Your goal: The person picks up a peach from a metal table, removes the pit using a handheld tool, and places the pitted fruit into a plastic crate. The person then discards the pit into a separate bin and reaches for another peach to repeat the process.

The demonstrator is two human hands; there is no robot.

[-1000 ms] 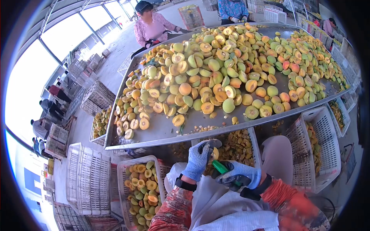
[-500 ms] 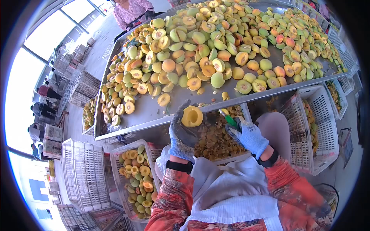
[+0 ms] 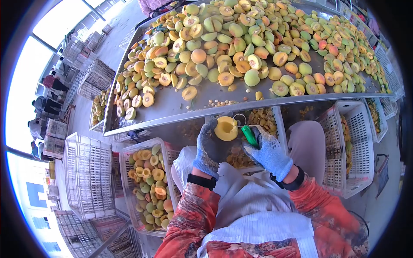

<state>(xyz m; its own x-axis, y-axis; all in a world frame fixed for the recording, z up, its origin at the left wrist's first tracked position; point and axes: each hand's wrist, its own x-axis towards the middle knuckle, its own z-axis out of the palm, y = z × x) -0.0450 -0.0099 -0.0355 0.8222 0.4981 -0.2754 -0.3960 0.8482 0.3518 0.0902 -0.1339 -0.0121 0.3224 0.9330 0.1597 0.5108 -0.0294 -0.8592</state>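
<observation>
My left hand (image 3: 207, 148), in a blue knit glove with a dark palm, is closed around a yellow peach half (image 3: 226, 129). The cut face points up and shows a smooth hollow where the stone sat. My right hand (image 3: 270, 155), gloved alike, grips the green handle of a loop-bladed pitting tool (image 3: 249, 136). Its thin metal ring stands at the right rim of the peach half. Below both hands, a crate (image 3: 280, 124) holds brownish-yellow scraps. Just beyond, many peach halves (image 3: 254, 62) are heaped on the metal table (image 3: 167, 107).
The table's raised metal edge (image 3: 180, 117) runs close in front of my hands. At my left stand a crate of peach halves (image 3: 150, 189) and stacked white crates (image 3: 88, 176). Another white crate (image 3: 359, 150) is at my right. A person's pink sleeve (image 3: 151, 6) shows across the table.
The pitting tool has come left, its ring now at the peach half. My left hand has shifted slightly right with the peach. The view has tilted a little.
</observation>
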